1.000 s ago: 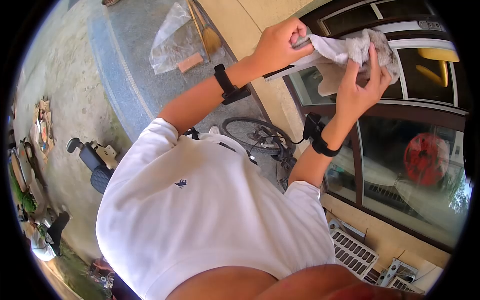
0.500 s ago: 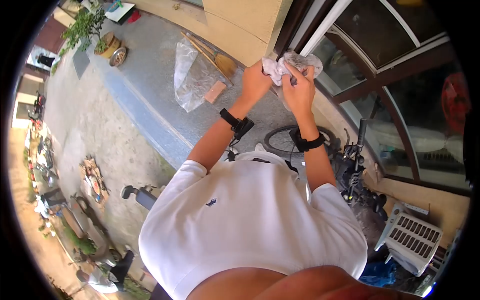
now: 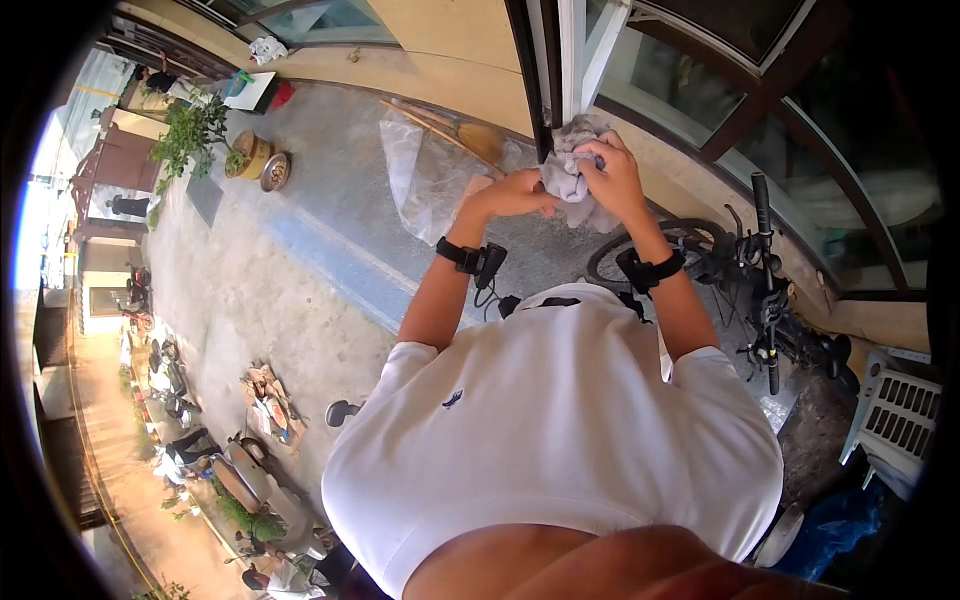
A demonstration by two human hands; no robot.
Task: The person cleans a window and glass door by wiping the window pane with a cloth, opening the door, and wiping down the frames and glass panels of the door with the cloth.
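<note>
By the window frame (image 3: 604, 53), I kinda pinched the rag (image 3: 564, 179) with my half-closed right hand (image 3: 616, 181), loosely curled left hand (image 3: 512, 194) probably steadying it.

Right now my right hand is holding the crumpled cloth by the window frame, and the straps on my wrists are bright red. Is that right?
Not quite: the head view shows that the straps are black, not red. The rest holds: your right hand has the crumpled cloth by the window frame.
</note>
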